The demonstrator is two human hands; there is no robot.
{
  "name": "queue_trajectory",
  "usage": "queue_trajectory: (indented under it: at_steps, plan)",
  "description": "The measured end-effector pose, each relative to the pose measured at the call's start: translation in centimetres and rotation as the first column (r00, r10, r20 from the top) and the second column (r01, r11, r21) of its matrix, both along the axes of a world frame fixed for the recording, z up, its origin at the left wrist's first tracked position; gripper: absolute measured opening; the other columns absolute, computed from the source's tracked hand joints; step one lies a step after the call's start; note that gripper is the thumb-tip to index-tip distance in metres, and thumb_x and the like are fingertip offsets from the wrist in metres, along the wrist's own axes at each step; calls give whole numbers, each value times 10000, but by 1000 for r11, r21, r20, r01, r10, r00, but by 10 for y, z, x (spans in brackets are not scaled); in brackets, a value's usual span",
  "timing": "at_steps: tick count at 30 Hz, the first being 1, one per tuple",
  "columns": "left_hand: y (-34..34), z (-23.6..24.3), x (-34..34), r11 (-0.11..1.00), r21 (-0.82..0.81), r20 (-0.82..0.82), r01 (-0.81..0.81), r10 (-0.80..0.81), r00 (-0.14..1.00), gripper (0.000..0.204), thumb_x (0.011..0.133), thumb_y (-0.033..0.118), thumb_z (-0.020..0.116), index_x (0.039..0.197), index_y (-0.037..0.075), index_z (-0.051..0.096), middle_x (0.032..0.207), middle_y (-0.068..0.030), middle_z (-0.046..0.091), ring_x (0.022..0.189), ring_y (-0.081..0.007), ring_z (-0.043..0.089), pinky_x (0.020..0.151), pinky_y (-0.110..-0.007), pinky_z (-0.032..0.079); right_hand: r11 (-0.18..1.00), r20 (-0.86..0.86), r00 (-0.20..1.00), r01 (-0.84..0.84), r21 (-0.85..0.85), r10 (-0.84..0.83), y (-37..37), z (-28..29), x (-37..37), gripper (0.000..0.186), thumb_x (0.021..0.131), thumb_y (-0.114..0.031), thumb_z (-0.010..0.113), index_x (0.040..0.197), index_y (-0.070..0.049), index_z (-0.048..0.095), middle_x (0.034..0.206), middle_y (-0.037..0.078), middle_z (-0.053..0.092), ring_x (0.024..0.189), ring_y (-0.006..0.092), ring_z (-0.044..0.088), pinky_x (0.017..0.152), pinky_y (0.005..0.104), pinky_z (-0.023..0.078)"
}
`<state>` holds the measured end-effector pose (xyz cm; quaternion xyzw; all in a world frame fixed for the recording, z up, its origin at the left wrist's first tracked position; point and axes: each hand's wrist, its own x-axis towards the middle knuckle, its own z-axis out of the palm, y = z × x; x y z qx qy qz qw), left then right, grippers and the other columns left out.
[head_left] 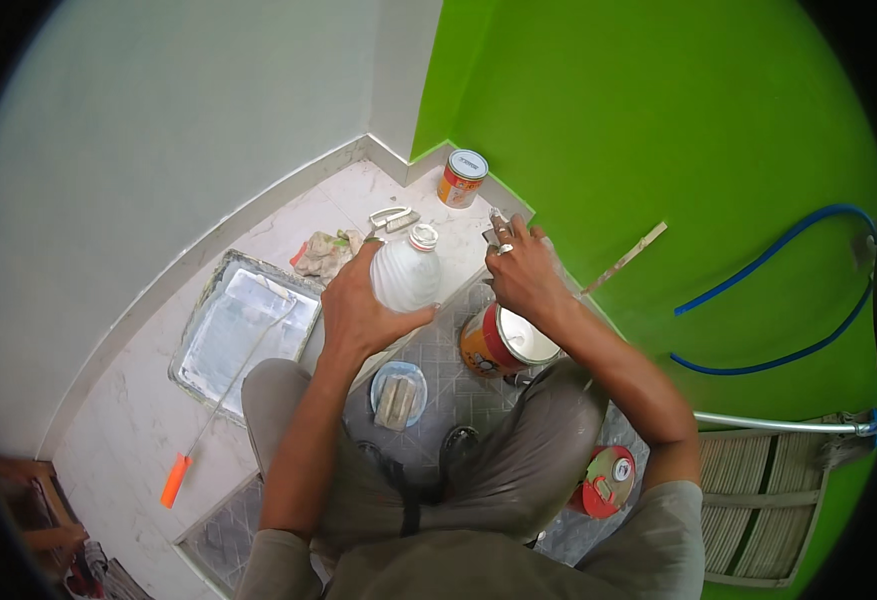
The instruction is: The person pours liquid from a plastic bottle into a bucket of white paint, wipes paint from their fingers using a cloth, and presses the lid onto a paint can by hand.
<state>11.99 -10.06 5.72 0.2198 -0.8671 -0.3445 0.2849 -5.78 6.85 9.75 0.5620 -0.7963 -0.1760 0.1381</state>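
My left hand (352,308) is wrapped round a whitish plastic bottle (407,277) with a ribbed body, held upright over the edge of the pale ledge. To its right, my right hand (526,262) reaches forward with its fingers bent together at a small dark and whitish thing that I cannot make out; a ring shows on one finger. Below my right wrist stands an open paint can (486,345), orange and red, with white paint inside. A paint tray (201,350) coated in white lies left of my left hand, and a paint roller with an orange handle (174,481) rests across it.
A smaller closed can (462,180) stands in the far corner. A crumpled rag (324,256) and a scrubbing brush (394,218) lie beyond the tray. Between my feet sits a round blue-white lid (417,376) with a grey block. A red container (603,483), a wooden stick (625,257) and blue hose (796,228) are on the right.
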Motion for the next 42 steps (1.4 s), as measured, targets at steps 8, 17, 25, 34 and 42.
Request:
queue_trajectory:
  at_steps: [8, 17, 25, 34, 42]
  plan:
    - [18, -21, -9, 980, 98, -93, 171, -162, 982, 899, 515, 328, 979, 1252, 50, 546, 1105, -183, 717, 1032, -342, 715, 897, -437, 565, 604, 751, 469, 452, -657, 465, 13, 27, -18, 613, 1031, -430, 567, 1476, -12, 511, 1485, 268, 508, 1336, 368, 510, 1086, 456, 453]
    - [63, -87, -32, 942, 260, 178, 211, -262, 949, 947, 495, 315, 1002, 1262, 51, 513, 1122, -186, 715, 1066, -362, 702, 926, -447, 551, 520, 251, -455, 745, -419, 854, 42, 46, -33, 966, 979, -746, 330, 1638, -67, 130, 1609, 329, 274, 1449, 444, 375, 1172, 614, 344]
    - [114, -155, -29, 900, 313, 210, 304, -377, 902, 1030, 468, 311, 1029, 1281, 50, 453, 1162, -204, 682, 1138, -420, 644, 931, -507, 523, 501, 290, -412, 755, -422, 864, 50, 41, -36, 1003, 955, -770, 344, 1649, -113, 42, 1613, 333, 253, 1452, 502, 348, 1162, 677, 315]
    - [160, -222, -13, 840, 511, 168, 179, -302, 938, 1020, 495, 275, 1028, 1270, 55, 401, 1191, -216, 661, 1173, -428, 625, 974, -513, 513, 592, 93, -603, 724, -355, 793, 59, 33, -51, 1010, 952, -797, 291, 1631, -61, 160, 1598, 358, 264, 1463, 503, 335, 1177, 674, 283]
    - [156, -247, -2, 819, 438, 106, 371, -457, 883, 1113, 506, 241, 1008, 1393, 59, 361, 1347, -233, 571, 1293, -444, 538, 1058, -491, 470, 610, 55, -633, 714, -344, 772, 60, 30, -44, 1195, 844, -914, 351, 1638, -52, 116, 1606, 357, 252, 1481, 512, 290, 1186, 671, 252]
